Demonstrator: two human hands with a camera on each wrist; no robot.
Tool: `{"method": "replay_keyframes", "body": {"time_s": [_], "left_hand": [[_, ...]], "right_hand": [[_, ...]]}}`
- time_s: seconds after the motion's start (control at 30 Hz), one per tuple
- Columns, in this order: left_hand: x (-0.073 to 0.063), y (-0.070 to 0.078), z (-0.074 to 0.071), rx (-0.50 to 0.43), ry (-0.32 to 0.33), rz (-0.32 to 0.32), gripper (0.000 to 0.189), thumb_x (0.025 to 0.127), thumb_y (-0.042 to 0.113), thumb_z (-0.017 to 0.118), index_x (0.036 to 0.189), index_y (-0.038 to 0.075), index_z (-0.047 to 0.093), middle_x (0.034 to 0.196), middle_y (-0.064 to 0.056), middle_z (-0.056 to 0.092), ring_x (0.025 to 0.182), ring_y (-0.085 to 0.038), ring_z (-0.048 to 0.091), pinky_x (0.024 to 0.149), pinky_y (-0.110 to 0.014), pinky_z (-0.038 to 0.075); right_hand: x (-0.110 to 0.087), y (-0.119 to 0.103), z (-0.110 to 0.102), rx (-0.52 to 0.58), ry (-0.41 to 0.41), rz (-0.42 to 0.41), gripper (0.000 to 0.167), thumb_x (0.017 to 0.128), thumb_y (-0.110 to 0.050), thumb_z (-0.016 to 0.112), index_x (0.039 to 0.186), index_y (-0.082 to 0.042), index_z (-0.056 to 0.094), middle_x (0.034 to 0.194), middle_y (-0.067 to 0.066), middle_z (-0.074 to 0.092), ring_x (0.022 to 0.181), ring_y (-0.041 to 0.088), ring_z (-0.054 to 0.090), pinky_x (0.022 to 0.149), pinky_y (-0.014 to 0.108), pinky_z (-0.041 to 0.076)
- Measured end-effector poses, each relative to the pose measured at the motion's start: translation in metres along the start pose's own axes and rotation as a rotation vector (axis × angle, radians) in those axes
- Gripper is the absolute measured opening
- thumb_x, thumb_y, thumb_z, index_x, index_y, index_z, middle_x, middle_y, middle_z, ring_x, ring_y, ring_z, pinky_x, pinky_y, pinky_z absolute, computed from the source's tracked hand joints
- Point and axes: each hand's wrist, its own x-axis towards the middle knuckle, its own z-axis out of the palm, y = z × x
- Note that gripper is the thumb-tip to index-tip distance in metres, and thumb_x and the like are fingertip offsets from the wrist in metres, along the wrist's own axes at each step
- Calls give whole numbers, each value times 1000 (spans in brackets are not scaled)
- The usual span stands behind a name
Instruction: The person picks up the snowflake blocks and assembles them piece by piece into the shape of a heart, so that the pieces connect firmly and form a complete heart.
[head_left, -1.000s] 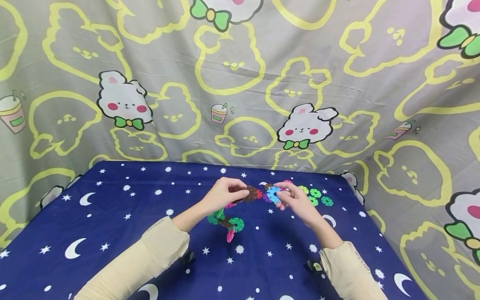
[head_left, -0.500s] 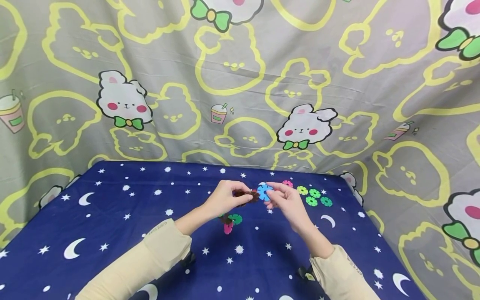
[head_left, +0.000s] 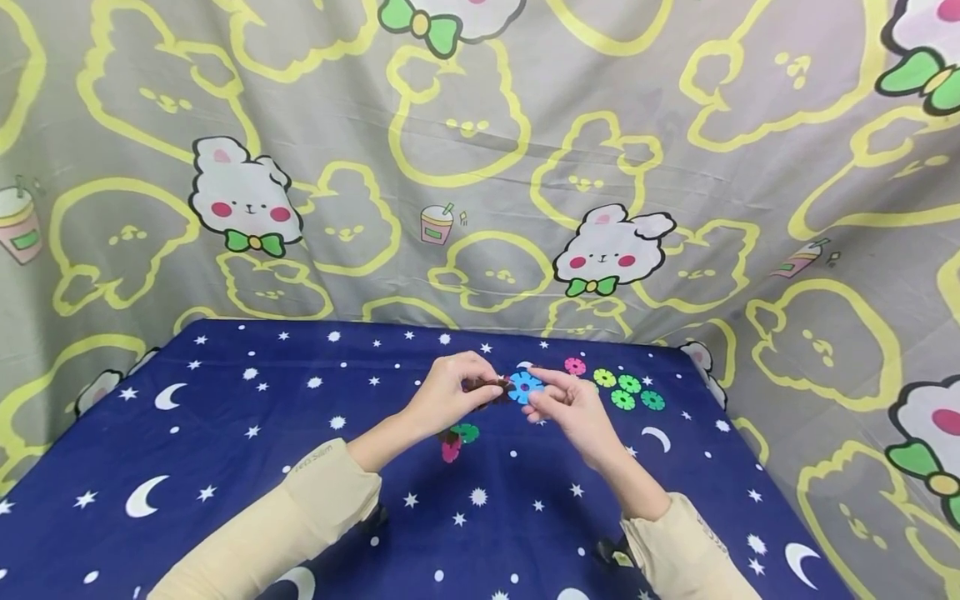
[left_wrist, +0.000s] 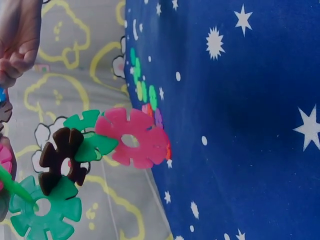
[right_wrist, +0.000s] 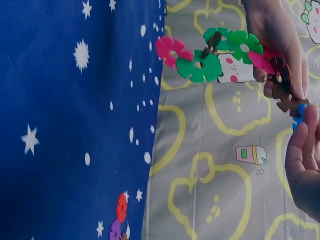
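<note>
Where the two hands meet above the counter [head_left: 262, 433], I see a chain of notched plastic discs ending between them. From my seat, the left hand [head_left: 450, 393] has its thumb and fingers pinched on the brown discs [right_wrist: 287, 106] near that end. The right hand [head_left: 572, 412] pinches a blue disc [head_left: 524, 387] between thumb and fingers, its left edge up against the brown. I can't tell whether the blue one is slotted in.

Below the left hand the rest of the chain hangs in the air; in the head view I get only a green disc [head_left: 467, 433] and a pink disc [head_left: 451, 451] at its lower end. My right wrist view shows more green, brown and pink discs linked at angles to each other.

Off to the right, near the far edge of the starry navy cloth, loose discs lie flat: a magenta one [head_left: 575, 367] by itself, then a yellow-green one [head_left: 604, 378] just beside three in greens [head_left: 628, 384]. The right wrist view also gives me a red disc [right_wrist: 121, 207] touching a purple one [right_wrist: 115, 230]. Behind everything hangs a grey curtain [head_left: 360, 108] with yellow bear outlines.
</note>
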Motion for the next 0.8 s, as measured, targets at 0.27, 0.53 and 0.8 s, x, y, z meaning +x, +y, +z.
{"method": "replay_keyframes", "body": {"time_s": [0.27, 0.53, 0.8], "left_hand": [[3, 0, 3, -6, 26, 27, 4, 80, 3, 67, 77, 1, 68, 84, -7, 56, 55, -4, 54, 52, -20, 48], [2, 0, -3, 4, -26, 14, 6, 81, 5, 67, 84, 1, 69, 87, -8, 60, 65, -8, 56, 59, -20, 49], [6, 3, -10, 330, -245, 19, 42, 86, 17, 63, 125, 7, 49, 91, -3, 68, 71, -9, 61, 63, -21, 47]], "right_hand": [[2, -1, 4, -10, 20, -16, 43, 88, -1, 55, 127, 13, 42, 70, -9, 65, 65, 6, 64, 70, 23, 52], [5, -2, -5, 56, -26, 64, 40, 94, -7, 48, 126, 15, 42, 82, -7, 64, 69, 8, 61, 72, 22, 51], [5, 2, -2, 60, 19, 131, 39, 91, -3, 49, 124, 17, 42, 78, -7, 65, 68, 6, 63, 74, 25, 52]]}}
